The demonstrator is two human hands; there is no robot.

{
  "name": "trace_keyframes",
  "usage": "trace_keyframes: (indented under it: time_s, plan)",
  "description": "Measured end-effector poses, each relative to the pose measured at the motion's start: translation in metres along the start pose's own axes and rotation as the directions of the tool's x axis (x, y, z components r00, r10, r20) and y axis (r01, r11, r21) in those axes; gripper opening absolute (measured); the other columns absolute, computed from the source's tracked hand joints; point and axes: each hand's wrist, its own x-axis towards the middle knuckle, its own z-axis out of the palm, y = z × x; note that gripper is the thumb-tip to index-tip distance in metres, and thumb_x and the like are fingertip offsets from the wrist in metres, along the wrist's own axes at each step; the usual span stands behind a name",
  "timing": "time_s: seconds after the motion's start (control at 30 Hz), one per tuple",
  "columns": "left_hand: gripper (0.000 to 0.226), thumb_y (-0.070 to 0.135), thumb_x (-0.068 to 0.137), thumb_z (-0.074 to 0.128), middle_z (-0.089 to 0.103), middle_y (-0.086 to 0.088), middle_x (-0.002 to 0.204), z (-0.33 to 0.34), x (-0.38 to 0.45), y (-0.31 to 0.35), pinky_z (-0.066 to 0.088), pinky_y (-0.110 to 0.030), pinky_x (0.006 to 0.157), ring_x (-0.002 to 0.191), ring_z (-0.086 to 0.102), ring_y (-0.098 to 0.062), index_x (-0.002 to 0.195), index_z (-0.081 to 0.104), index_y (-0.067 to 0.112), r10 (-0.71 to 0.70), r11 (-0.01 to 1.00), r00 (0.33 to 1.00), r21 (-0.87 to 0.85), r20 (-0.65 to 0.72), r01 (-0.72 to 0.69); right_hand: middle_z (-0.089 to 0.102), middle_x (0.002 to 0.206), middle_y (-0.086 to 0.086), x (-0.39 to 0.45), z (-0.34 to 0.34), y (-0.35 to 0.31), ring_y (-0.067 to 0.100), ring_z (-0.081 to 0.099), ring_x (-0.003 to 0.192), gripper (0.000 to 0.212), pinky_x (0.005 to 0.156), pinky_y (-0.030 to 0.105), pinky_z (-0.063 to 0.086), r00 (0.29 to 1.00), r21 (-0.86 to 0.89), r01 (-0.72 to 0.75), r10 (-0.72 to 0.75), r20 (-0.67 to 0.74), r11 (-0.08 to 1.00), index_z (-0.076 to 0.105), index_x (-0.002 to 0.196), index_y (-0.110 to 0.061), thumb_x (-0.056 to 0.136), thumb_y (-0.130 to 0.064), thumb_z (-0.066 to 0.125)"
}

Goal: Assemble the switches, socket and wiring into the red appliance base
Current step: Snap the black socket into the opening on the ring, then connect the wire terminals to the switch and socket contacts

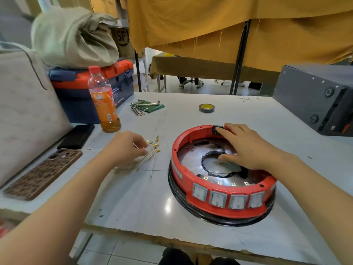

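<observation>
The fingers of the left hand (126,148) are curled together and pinch a bundle of thin white wires (147,159) with gold terminals, which lies on the white table (133,197) just left of the red appliance base (219,205). The right hand (246,146) reaches over the base with its fingers fairly straight and spread: the forefinger tip touches a black socket (216,129) set in the far rim, while the thumb points down into the ring above the shiny metal floor, where a loop of black cable (208,170) lies. Whether the thumb touches the floor cannot be told. The base sits near the right of the table on a black ring, and four grey rocker switches (227,198) stand side by side in its near wall, with small gold terminals showing just behind them inside. Farther back on the table lie a roll of tape (206,108) with a yellow core and, to its left, a set of hex keys (141,109) on a green pouch. At the far left stands a bottle of orange drink (104,104) with a red cap, in front of a blue and orange toolbox (91,87) topped by a pale cloth bundle. Two phones (44,175) lie at the near left, one black, one in a brown patterned case. A dark grey metal box (315,100) stands at the far right.
</observation>
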Motion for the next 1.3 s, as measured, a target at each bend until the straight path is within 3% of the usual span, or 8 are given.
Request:
trace_keyframes:
  time_s: [0.13,0.3,0.5,0.63,0.83,1.0,1.17,1.3]
  plan:
    - [0.034,0.031,0.08,0.072,0.06,0.006,0.103,-0.001,-0.011,-0.021,0.041,-0.021,0.074,0.086,0.055,-0.008,0.112,0.065,0.026,-0.11,0.993,0.991,0.052,0.083,0.106,0.013,0.157,0.001,0.002,0.002,0.001,0.023,0.014,0.142,0.081,0.113,0.037,0.023,1.0,-0.03,-0.002,0.002,-0.025,1.0,0.009,0.151,-0.026,0.088,-0.061,0.045]
    - [0.023,0.024,0.084,0.069,0.066,0.005,0.114,0.008,-0.016,-0.026,0.038,-0.02,0.082,0.093,0.055,-0.008,0.106,0.071,0.021,-0.028,0.999,0.998,-0.038,0.051,0.03,0.013,0.156,0.0,0.004,0.004,-0.001,0.022,0.015,0.141,0.082,0.112,0.037,0.026,1.0,-0.061,-0.011,0.01,-0.026,0.998,0.008,0.151,-0.027,0.087,-0.063,0.043]
    - [0.015,0.018,0.086,0.065,0.066,0.011,0.097,0.015,-0.016,-0.028,0.039,-0.015,0.076,0.08,0.055,-0.002,0.097,0.075,0.017,-0.05,0.991,0.997,-0.13,-0.056,0.042,0.014,0.156,-0.001,0.004,0.004,-0.001,0.022,0.017,0.14,0.081,0.111,0.036,0.027,1.0,-0.076,-0.01,0.009,-0.023,0.997,0.008,0.151,-0.028,0.087,-0.063,0.043]
    - [0.009,0.012,0.079,0.073,0.063,0.01,0.077,0.017,-0.011,-0.025,0.036,-0.009,0.053,0.069,0.056,-0.004,0.083,0.069,0.019,-0.149,0.975,0.981,-0.186,-0.129,0.123,0.015,0.156,-0.001,0.004,0.003,-0.001,0.022,0.017,0.14,0.079,0.111,0.036,0.028,1.0,-0.072,-0.013,0.012,-0.024,0.997,0.008,0.151,-0.028,0.088,-0.061,0.043]
    - [0.013,0.008,0.08,0.07,0.069,-0.004,0.079,0.012,-0.001,-0.023,0.047,-0.018,0.047,0.064,0.06,-0.011,0.093,0.068,0.013,-0.278,0.91,0.954,-0.347,-0.109,0.226,0.015,0.155,-0.002,0.003,0.003,-0.001,0.022,0.018,0.139,0.076,0.109,0.036,0.028,0.999,-0.072,-0.01,0.008,-0.037,0.997,0.008,0.15,-0.029,0.089,-0.058,0.043]
    - [0.018,0.014,0.088,0.063,0.065,0.005,0.091,0.0,-0.001,-0.029,0.044,-0.02,0.065,0.075,0.055,-0.003,0.103,0.071,0.018,-0.251,0.906,0.906,-0.413,-0.341,0.095,0.014,0.156,-0.002,0.005,0.003,-0.001,0.022,0.017,0.14,0.076,0.111,0.035,0.028,0.999,-0.057,-0.012,0.01,-0.036,0.998,0.008,0.15,-0.03,0.089,-0.058,0.044]
    - [0.02,0.016,0.091,0.059,0.065,0.004,0.097,-0.017,-0.003,-0.029,0.052,-0.032,0.075,0.085,0.058,-0.012,0.106,0.071,0.021,-0.2,0.911,0.826,-0.41,-0.527,-0.041,0.014,0.156,-0.003,0.004,0.003,-0.001,0.021,0.017,0.139,0.075,0.11,0.035,0.027,0.999,-0.057,-0.014,0.012,-0.041,0.998,0.008,0.15,-0.03,0.09,-0.058,0.042]
    - [0.019,0.015,0.091,0.058,0.063,0.014,0.085,-0.021,-0.006,-0.024,0.049,-0.018,0.065,0.07,0.058,0.004,0.101,0.071,0.025,-0.184,0.873,0.792,-0.466,-0.583,-0.141,0.013,0.156,-0.003,0.003,0.002,-0.002,0.021,0.017,0.139,0.075,0.11,0.034,0.027,0.999,-0.057,-0.02,0.017,-0.041,0.998,0.008,0.15,-0.03,0.09,-0.058,0.042]
